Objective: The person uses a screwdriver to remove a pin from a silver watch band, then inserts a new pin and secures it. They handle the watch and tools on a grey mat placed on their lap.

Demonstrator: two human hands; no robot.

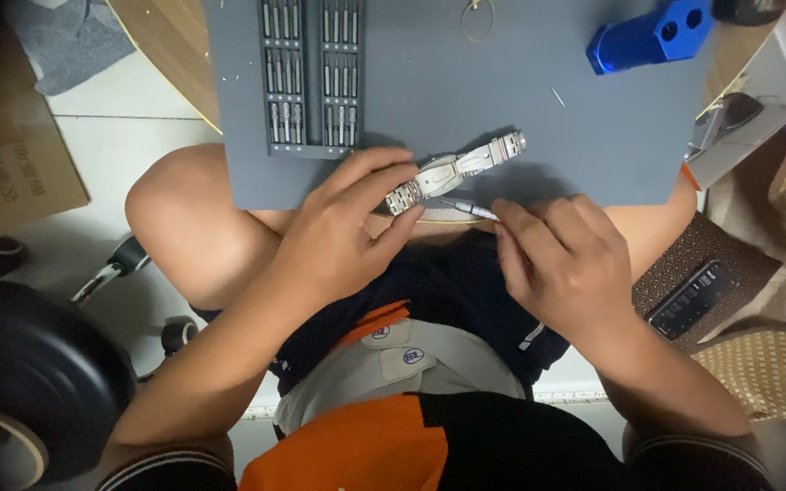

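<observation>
My left hand (343,227) grips a silver metal watch (455,168) by its band at the near edge of a grey work mat (502,82). The watch lies tilted, its far band end pointing up and right. My right hand (566,259) pinches a thin silver tool (468,208), whose tip points left toward the underside of the watch band. Both hands hover over my lap, just in front of the mat's edge.
A dark tray of several screwdriver bits (311,73) lies on the mat at top left. A blue metal block (652,36) sits top right, a thin wire loop (478,20) top centre. A phone (691,298) rests on a brown cushion at right. A cardboard box (6,145) stands left.
</observation>
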